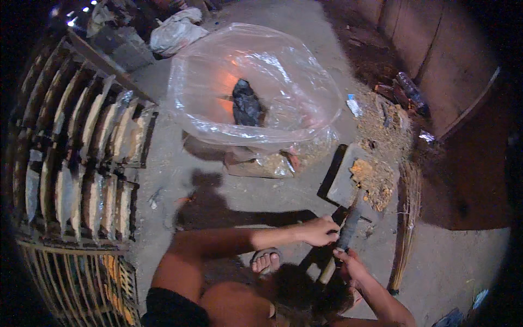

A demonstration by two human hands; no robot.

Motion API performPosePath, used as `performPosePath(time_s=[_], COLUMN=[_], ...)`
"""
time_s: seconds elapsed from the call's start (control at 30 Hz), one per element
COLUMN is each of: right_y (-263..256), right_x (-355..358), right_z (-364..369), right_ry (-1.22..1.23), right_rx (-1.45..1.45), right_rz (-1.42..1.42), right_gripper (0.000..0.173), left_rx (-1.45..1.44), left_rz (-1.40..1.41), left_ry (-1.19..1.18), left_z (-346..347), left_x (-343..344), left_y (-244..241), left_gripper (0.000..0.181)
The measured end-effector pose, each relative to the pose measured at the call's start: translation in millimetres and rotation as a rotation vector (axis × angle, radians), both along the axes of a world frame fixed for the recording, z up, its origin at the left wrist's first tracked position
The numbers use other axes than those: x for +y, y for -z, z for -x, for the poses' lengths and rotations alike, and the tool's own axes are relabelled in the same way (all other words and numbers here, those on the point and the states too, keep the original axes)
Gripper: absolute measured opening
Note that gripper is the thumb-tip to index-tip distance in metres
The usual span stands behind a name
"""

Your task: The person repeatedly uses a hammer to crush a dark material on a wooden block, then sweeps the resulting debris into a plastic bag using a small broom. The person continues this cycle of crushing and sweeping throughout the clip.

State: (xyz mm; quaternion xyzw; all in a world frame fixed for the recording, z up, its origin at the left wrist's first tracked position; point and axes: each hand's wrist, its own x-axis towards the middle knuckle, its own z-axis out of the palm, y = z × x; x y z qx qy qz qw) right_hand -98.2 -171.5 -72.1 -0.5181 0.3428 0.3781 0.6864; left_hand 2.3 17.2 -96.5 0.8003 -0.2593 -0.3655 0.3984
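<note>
My right hand [353, 265] grips a stick handle [349, 229], dark and wrapped in its middle, with bare wood at the near end. The handle slants up to a grey dustpan [341, 188] on the floor, where brown and yellowish debris [374, 184] is heaped. My left hand [320, 231] is beside the handle with its fingers curled; whether it grips anything is unclear. Farther off stands a large clear plastic bag [282, 102], its mouth spread wide, with a dark lump [247, 104] inside.
A stick broom [408, 225] lies right of the dustpan. Loose debris [384, 122] and foil-like scraps are scattered beyond it, near a wall panel [412, 36]. Slatted wooden racks [81, 143] line the left. A white sack [177, 32] sits behind the bag. My sandalled foot [265, 261] is below my left forearm.
</note>
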Motion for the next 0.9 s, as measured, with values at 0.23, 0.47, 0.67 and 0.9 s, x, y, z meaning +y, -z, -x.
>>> performPosePath(time_s=[0.23, 0.47, 0.67, 0.9], right_y=[34, -17, -96, -231], right_x=[-72, -119, -139, -129], right_z=[29, 22, 23, 8], right_ry=[0.224, -0.134, -0.063, 0.145], right_rx=[0.0, -0.153, -0.158, -0.328], right_rz=[0.349, 0.61, 0.72, 0.654], right_gripper=[0.026, 0.031, 0.046, 0.046], left_rx=[-0.898, -1.43, -1.226, -1.265], left_rz=[0.084, -0.561, -0.51, -0.488], left_ry=[-0.08, -0.261, -0.167, -0.105], left_z=[-60, -114, -110, -95], left_x=[55, 106, 115, 97], left_y=[-193, -218, -205, -213], left_gripper=[0.031, 0.04, 0.037, 0.03])
